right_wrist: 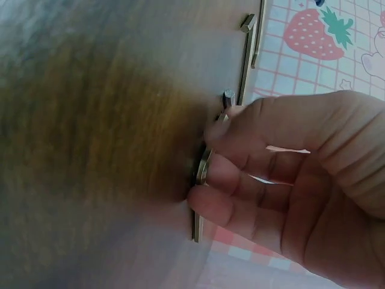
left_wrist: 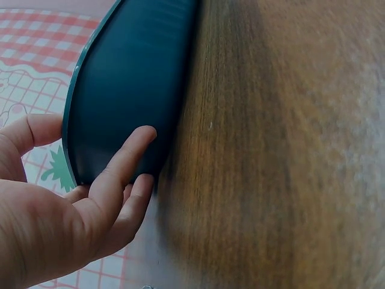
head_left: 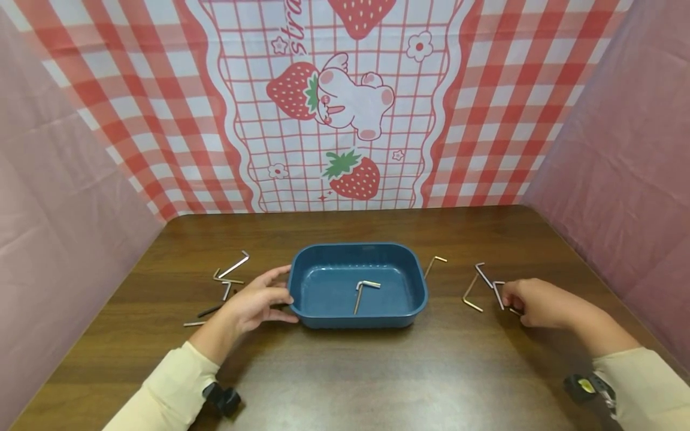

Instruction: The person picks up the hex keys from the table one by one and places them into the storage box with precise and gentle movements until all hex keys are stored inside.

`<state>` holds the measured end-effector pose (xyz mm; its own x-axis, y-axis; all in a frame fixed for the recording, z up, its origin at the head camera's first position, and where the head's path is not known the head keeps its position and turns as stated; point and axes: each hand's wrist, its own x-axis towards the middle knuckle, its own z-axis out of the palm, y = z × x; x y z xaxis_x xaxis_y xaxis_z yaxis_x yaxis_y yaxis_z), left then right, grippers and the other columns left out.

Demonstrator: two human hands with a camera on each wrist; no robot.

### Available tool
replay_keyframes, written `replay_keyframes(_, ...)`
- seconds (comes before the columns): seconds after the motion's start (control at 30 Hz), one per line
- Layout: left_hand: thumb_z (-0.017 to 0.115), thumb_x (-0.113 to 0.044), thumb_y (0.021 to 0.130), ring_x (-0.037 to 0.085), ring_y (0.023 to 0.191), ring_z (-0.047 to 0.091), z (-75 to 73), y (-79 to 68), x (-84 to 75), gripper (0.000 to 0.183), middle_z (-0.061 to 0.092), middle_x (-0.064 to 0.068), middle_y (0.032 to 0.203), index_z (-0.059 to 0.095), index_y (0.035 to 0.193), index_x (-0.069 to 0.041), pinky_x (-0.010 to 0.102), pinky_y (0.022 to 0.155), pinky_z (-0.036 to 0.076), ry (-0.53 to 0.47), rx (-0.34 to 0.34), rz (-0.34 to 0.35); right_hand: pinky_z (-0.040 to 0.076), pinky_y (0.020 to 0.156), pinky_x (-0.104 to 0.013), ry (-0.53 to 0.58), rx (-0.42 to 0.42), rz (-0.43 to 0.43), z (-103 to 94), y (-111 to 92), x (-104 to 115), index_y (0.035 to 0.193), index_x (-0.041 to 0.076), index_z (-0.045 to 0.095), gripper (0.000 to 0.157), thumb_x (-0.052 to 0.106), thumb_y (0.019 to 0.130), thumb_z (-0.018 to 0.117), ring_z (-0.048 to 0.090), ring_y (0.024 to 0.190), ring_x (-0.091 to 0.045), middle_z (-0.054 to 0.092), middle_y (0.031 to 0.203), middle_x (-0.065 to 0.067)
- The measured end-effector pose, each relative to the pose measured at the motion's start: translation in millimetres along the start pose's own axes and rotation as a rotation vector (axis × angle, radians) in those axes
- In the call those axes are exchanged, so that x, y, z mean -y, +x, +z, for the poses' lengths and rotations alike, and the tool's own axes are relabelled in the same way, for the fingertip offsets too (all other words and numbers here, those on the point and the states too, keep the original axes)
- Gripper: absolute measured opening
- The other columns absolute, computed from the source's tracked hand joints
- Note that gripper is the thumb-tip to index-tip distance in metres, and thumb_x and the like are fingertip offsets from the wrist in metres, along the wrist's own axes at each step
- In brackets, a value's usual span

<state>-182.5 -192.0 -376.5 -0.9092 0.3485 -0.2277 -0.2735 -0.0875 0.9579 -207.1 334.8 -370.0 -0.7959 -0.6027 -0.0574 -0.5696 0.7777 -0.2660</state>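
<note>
A blue rectangular tray (head_left: 356, 322) stands mid-table, with a few L-shaped hex keys (head_left: 369, 284) lying in it. My left hand (head_left: 257, 301) holds its left end; in the left wrist view one finger reaches the rim and other fingers lie along the outer wall (left_wrist: 129, 66). Low over the table on the right, my right hand (head_left: 539, 304) pinches a hex key (right_wrist: 204, 165) between thumb and fingers, which partly cover it. Just left of that hand lie a silver hex key (head_left: 498, 296) and a brass-coloured one (head_left: 472, 304).
Several more hex keys (head_left: 233, 267) lie left of the tray, some beside my left forearm, including a black one (head_left: 209, 311). Another hex key (head_left: 431, 265) lies by the tray's right side. A checked strawberry cloth (head_left: 345, 120) hangs behind the wooden table (head_left: 366, 377).
</note>
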Motion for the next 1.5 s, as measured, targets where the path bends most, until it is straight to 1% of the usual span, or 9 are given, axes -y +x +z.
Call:
replay_keyframes(0.13,0.051,0.011,0.082,0.029,0.092,0.062,-0.4,0.0,0.3,0.080,0.042,0.032,0.128,0.016,0.153,-0.002,0.058,0.082,0.054,-0.001,-0.007,-0.002,0.033,0.052,-0.023,-0.008,-0.011,-0.008,-0.6,2,1,0.076,0.016,0.055,0.034,-0.013,0.060,0.065,0.037,0.059,-0.002,0.043,0.065,0.011)
replay_keyframes(0.33,0.051,0.011,0.082,0.028,0.092,0.062,-1.2,-0.3,0.7,0.081,0.040,0.032,0.129,0.016,0.153,-0.002,0.058,0.082,0.054,0.000,-0.008,-0.002,0.033,0.050,-0.022,-0.018,-0.020,-0.041,-0.3,4,0,0.073,0.018,0.053,0.036,-0.013,0.058,0.064,0.037,0.058,-0.001,0.042,0.063,0.012)
replay_keyframes(0.5,0.051,0.011,0.082,0.028,0.092,0.062,-1.5,-0.5,0.4,0.081,0.042,0.032,0.128,0.016,0.153,-0.002,0.058,0.082,0.054,-0.002,-0.005,-0.002,0.032,0.051,-0.022,-0.013,-0.022,0.001,-1.6,3,-1,0.076,0.016,0.052,0.034,-0.010,0.059,0.067,0.037,0.059,-0.002,0.043,0.065,0.011)
replay_keyframes(0.57,0.051,0.011,0.082,0.028,0.092,0.062,-1.7,-0.8,0.1,0.081,0.042,0.032,0.128,0.016,0.153,-0.002,0.058,0.082,0.054,-0.002,-0.004,-0.002,0.033,0.052,-0.023,-0.017,-0.040,0.013,-3.5,2,-1,0.078,0.015,0.053,0.034,-0.008,0.059,0.068,0.038,0.060,-0.003,0.043,0.066,0.011)
replay_keyframes(0.67,0.051,0.011,0.082,0.029,0.092,0.063,-2.0,-1.3,-0.4,0.081,0.042,0.033,0.128,0.016,0.153,-0.001,0.057,0.082,0.054,-0.001,-0.004,-0.001,0.034,0.053,-0.023,-0.027,-0.088,0.017,-8.5,2,-1,0.080,0.013,0.055,0.032,-0.007,0.060,0.070,0.039,0.062,-0.003,0.043,0.068,0.010)
replay_keyframes(0.9,0.051,0.011,0.082,0.028,0.091,0.062,-1.9,-1.4,-0.8,0.080,0.042,0.032,0.128,0.015,0.153,-0.001,0.057,0.082,0.054,-0.003,-0.001,0.003,0.032,0.051,-0.023,-0.088,-0.269,0.008,-25.3,-2,0,0.078,0.013,0.056,0.032,-0.006,0.059,0.071,0.038,0.061,-0.003,0.042,0.069,0.009)
replay_keyframes(1.03,0.050,0.011,0.082,0.028,0.091,0.062,-1.6,-1.1,-1.0,0.080,0.042,0.032,0.127,0.015,0.153,-0.002,0.057,0.082,0.054,-0.004,-0.002,0.002,0.032,0.051,-0.023,-0.134,-0.350,0.006,-34.7,-4,-3,0.078,0.013,0.056,0.033,-0.007,0.058,0.072,0.037,0.062,-0.003,0.042,0.069,0.009)
replay_keyframes(1.27,0.050,0.011,0.083,0.027,0.089,0.061,-1.7,1.1,-1.7,0.080,0.043,0.030,0.124,0.015,0.153,-0.002,0.058,0.082,0.054,-0.008,-0.002,0.000,0.037,0.051,-0.025,-0.171,-0.416,-0.006,-49.9,-3,-3,0.079,0.012,0.060,0.032,-0.007,0.058,0.073,0.041,0.064,-0.003,0.048,0.070,0.009)
replay_keyframes(1.5,0.050,0.011,0.082,0.026,0.087,0.061,-0.7,2.0,-0.8,0.080,0.044,0.028,0.122,0.016,0.153,-0.002,0.058,0.082,0.054,-0.009,-0.005,-0.002,0.038,0.050,-0.022,-0.196,-0.485,-0.091,-60.7,1,3,0.080,0.014,0.062,0.036,-0.008,0.055,0.075,0.041,0.063,0.001,0.049,0.071,0.012)
